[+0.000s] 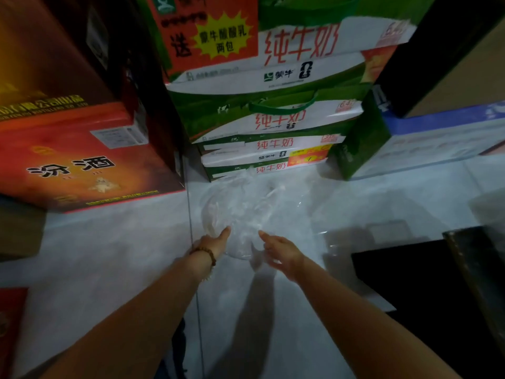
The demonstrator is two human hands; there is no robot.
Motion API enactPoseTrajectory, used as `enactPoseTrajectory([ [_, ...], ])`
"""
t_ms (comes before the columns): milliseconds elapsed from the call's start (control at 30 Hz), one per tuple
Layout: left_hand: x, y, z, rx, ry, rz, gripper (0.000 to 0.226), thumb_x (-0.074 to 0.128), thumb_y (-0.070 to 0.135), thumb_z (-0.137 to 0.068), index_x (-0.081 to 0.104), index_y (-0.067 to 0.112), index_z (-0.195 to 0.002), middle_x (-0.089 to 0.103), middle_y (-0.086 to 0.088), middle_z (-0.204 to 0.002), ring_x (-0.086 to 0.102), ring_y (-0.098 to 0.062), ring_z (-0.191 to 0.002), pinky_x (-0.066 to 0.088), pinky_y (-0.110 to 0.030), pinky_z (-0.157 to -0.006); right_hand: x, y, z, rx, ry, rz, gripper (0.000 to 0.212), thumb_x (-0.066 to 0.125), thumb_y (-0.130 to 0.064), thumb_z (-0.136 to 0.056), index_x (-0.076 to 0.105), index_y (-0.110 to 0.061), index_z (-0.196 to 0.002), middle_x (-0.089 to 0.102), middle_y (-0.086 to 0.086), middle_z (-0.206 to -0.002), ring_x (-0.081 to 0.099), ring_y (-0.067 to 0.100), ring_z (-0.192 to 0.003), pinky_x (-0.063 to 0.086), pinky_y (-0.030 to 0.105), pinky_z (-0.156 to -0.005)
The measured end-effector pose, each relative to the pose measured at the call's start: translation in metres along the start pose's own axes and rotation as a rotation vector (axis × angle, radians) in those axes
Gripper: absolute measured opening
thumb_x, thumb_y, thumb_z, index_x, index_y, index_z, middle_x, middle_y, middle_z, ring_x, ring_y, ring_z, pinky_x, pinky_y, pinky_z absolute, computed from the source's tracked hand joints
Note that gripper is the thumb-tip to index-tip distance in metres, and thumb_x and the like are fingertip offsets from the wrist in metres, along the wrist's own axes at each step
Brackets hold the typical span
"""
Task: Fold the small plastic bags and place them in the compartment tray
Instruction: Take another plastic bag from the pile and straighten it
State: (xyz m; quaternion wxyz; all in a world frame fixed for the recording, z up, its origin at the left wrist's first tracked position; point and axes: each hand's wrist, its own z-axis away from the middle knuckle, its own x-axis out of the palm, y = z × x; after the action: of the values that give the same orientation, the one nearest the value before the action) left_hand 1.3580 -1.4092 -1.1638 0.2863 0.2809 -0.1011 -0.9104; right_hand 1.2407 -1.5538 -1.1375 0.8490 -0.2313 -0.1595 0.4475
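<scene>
Straight fingers of the left hand (214, 243) touch the near edge of the clear plastic bag (246, 209). The right hand (282, 254) points likewise, but blur hides whether it pinches the film. The bag lies crumpled, so it likely needs flattening and the air pressed out before creasing. Around it are the pale tiled floor (109, 255), stacked milk cartons (273, 119) and a red liquor box (82, 165).

Left hand (214, 243), right hand (280, 250) at plastic bag (246, 212)
</scene>
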Motion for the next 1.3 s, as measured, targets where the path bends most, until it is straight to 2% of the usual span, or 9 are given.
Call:
enactPoseTrajectory([
  [167,0.017,-0.022,-0.029,-0.058,-0.072,0.178,0.129,0.045,0.102,-0.02,0.066,0.015,-0.113,0.066,-0.007,-0.116,0.06,-0.026,-0.111,0.046,-0.039,-0.101,0.027,0.002,-0.008,-0.006,-0.037,-0.129,0.016,0.064,-0.027,-0.093,0.061,-0.011,-0.09,0.053,0.006,-0.077,0.044,0.012,-0.062,0.036,0.023,-0.058],
  [267,0.006,0.004,0.018,0.02,-0.058,0.305,0.058,0.065,0.073,-0.065,0.068,0.018,-0.082,0.072,-0.011,-0.102,0.066,-0.023,-0.094,0.051,-0.038,-0.095,0.031,-0.004,-0.002,-0.061,-0.009,-0.13,0.012,0.067,-0.019,-0.09,0.061,-0.013,-0.082,0.057,0.004,-0.074,0.053,0.012,-0.063,0.045,0.019,-0.06],
  [333,0.0,0.023,0.04,0.086,-0.016,0.394,0.027,0.067,0.045,-0.083,0.067,0.018,-0.088,0.07,-0.012,-0.098,0.064,-0.024,-0.085,0.052,-0.034,-0.088,0.026,-0.015,0.011,-0.105,-0.007,-0.125,0.011,0.067,-0.018,-0.09,0.061,-0.012,-0.083,0.06,0.005,-0.076,0.056,0.013,-0.066,0.048,0.019,-0.063],
  [433,-0.01,0.048,0.07,0.209,-0.013,0.454,0.033,0.072,0.031,-0.082,0.068,0.009,-0.106,0.069,-0.011,-0.105,0.066,-0.027,-0.096,0.052,-0.038,-0.092,0.012,-0.039,0.044,-0.216,0.068,-0.064,0.016,0.067,-0.025,-0.09,0.06,-0.012,-0.083,0.063,0.004,-0.08,0.058,0.012,-0.068,0.048,0.019,-0.063],
  [567,-0.034,0.092,0.137,0.42,-0.099,0.393,0.009,0.068,0.022,-0.087,0.063,0.017,-0.093,0.067,-0.005,-0.093,0.063,-0.022,-0.087,0.054,-0.031,-0.078,-0.023,-0.075,0.106,-0.5,0.309,0.024,0.032,0.074,-0.029,-0.084,0.06,-0.007,-0.102,0.063,0.008,-0.097,0.06,0.013,-0.079,0.047,0.012,-0.063],
  [733,-0.067,0.142,0.24,0.616,-0.316,0.503,0.021,0.059,0.007,-0.091,0.056,0.011,-0.112,0.059,-0.006,-0.109,0.06,-0.015,-0.086,0.057,-0.023,-0.057,-0.069,-0.123,0.21,-0.707,0.34,0.061,0.053,0.07,-0.029,-0.087,0.046,-0.012,-0.132,0.055,-0.002,-0.125,0.053,0.01,-0.112,0.041,0.019,-0.087],
  [900,-0.093,0.16,0.329,0.869,-0.408,0.568,0.024,0.06,0.018,-0.091,0.056,0.024,-0.114,0.065,0.007,-0.098,0.063,-0.005,-0.082,0.053,-0.017,-0.056,-0.109,-0.134,0.308,-0.506,0.142,0.007,0.076,0.052,-0.066,-0.072,0.045,-0.029,-0.139,0.051,-0.003,-0.137,0.047,0.02,-0.13,0.038,0.043,-0.106],
  [1167,-0.08,0.142,0.378,0.973,-0.179,0.808,0.032,0.064,0.032,-0.087,0.058,0.024,-0.118,0.066,0.006,-0.106,0.059,-0.002,-0.066,0.044,-0.013,-0.046,-0.121,-0.114,0.375,-0.641,-0.05,-0.152,0.051,0.062,-0.039,-0.077,0.061,-0.007,-0.117,0.068,0.005,-0.117,0.065,0.019,-0.094,0.056,0.023,-0.07],
  [1300,-0.074,0.139,0.382,0.977,0.044,0.734,0.029,0.059,0.037,-0.091,0.062,0.015,-0.11,0.065,0.007,-0.091,0.057,-0.002,-0.072,0.05,-0.02,-0.062,-0.132,-0.111,0.379,-0.749,0.002,-0.043,0.062,0.094,-0.04,-0.047,0.066,-0.01,-0.094,0.069,0.005,-0.091,0.066,0.012,-0.08,0.055,0.02,-0.072],
])
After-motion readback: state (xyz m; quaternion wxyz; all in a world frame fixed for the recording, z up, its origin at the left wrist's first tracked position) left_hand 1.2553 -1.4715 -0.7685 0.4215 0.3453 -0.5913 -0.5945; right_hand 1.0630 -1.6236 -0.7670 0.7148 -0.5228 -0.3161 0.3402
